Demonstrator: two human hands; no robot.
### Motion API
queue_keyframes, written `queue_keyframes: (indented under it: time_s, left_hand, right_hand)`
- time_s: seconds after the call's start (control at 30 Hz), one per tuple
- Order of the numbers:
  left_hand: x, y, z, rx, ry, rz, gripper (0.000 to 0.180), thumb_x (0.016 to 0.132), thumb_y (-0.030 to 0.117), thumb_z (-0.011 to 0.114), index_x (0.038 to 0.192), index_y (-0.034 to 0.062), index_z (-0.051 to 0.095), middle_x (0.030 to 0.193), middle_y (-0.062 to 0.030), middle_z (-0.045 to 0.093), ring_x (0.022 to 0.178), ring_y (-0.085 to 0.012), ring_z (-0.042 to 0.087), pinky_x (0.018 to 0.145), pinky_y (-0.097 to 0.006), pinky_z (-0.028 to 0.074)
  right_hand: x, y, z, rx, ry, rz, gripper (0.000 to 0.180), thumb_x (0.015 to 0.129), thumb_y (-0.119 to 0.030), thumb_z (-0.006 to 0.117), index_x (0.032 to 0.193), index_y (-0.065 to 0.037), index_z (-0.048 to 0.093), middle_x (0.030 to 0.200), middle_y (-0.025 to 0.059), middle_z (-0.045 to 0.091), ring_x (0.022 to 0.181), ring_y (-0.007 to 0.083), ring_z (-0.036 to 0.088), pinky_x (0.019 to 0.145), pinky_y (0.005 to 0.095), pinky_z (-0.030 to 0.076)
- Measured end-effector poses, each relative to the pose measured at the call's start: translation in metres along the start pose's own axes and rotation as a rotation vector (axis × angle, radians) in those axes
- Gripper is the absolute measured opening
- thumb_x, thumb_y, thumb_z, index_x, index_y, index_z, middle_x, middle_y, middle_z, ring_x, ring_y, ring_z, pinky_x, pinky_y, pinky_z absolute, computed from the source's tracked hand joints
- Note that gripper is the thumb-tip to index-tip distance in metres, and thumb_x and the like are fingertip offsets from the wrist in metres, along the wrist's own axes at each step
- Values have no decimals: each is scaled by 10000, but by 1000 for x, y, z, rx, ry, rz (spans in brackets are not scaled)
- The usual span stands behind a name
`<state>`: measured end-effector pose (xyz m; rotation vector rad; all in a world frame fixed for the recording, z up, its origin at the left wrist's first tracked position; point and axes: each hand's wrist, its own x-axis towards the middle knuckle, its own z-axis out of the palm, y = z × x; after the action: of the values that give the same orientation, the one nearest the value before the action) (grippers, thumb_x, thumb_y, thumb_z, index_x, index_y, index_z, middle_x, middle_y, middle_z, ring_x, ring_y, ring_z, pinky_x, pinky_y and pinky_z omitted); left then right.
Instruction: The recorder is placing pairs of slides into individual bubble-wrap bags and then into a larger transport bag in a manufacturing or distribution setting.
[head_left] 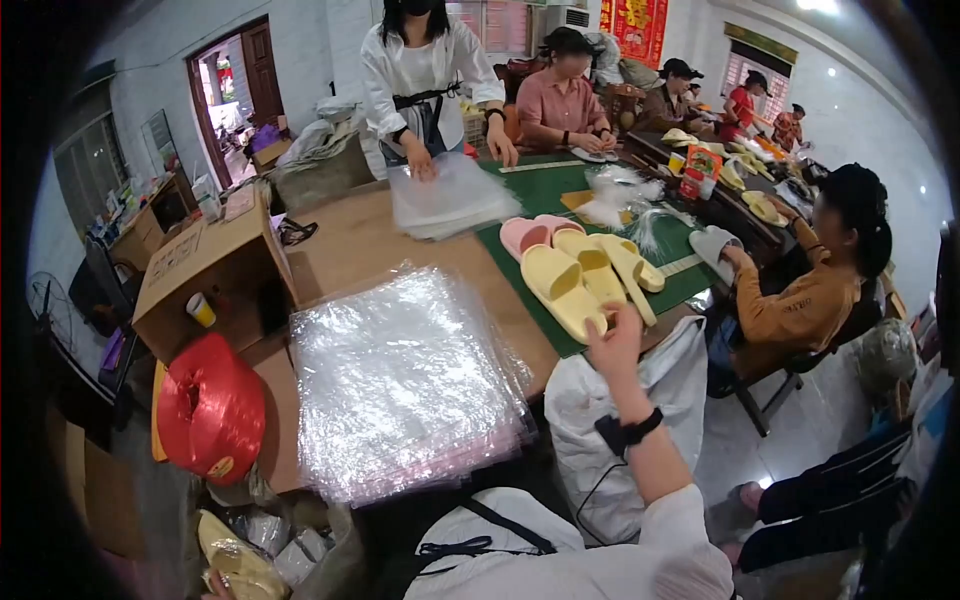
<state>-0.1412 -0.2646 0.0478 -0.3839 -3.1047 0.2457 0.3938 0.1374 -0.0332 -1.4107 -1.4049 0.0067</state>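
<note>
My right hand (pixel 615 342) reaches out to a pile of slippers, its fingers closed on the near end of a yellow slipper (pixel 562 290). More yellow slippers (pixel 628 262) lie beside it, with a pink pair (pixel 527 234) behind. They rest on a green cutting mat (pixel 535 318). At the lower left edge only a few fingertips of my left hand (pixel 217 588) show, next to yellow slippers in clear wrapping (pixel 238 560) inside an open sack; their grip is hidden. A stack of clear plastic bags (pixel 410 385) lies on the table between my arms.
A red roll of plastic twine (pixel 212 408) and an open cardboard box (pixel 215 270) stand at the left. Across the table a standing person handles clear bags (pixel 450 200). Seated people work at the right, one with a grey slipper (pixel 715 248). A white sack (pixel 625 420) hangs below my right arm.
</note>
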Motion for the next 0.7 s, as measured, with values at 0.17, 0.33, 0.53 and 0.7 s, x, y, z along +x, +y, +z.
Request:
queue_keyframes:
  time_s: [0.17,0.33,0.53,0.7]
  left_hand:
    - [-41,59,-21,-664,242,879,532,914,412,622,1192,-42,628,1124,-243,659,1043,-410,612,885,-441,484]
    - [-67,179,-25,-585,113,1532,594,882,363,684,1322,-4,525,1456,-227,428,1357,-418,379,1089,-455,360]
    - [-52,288,25,-613,154,1716,566,883,353,664,1341,48,531,1493,-213,390,1394,-435,315,1129,-484,321]
    - [-44,307,70,-640,60,1662,518,905,388,613,1331,99,553,1442,-205,462,1360,-444,368,1128,-509,306]
  right_hand:
    - [47,105,-2,-591,-1,180,709,726,-169,796,1334,-60,448,1368,188,457,1280,399,402,1036,490,390]
    - [56,124,-5,-649,-145,200,380,894,-296,654,1212,-93,607,994,138,701,913,345,670,790,478,532]
    - [80,27,-33,-424,150,-283,353,867,-221,686,1175,-62,616,961,151,684,874,352,658,727,447,528]
    - [87,-70,-62,-266,207,-397,301,853,-146,701,1116,-16,636,925,175,665,814,341,642,704,399,505]
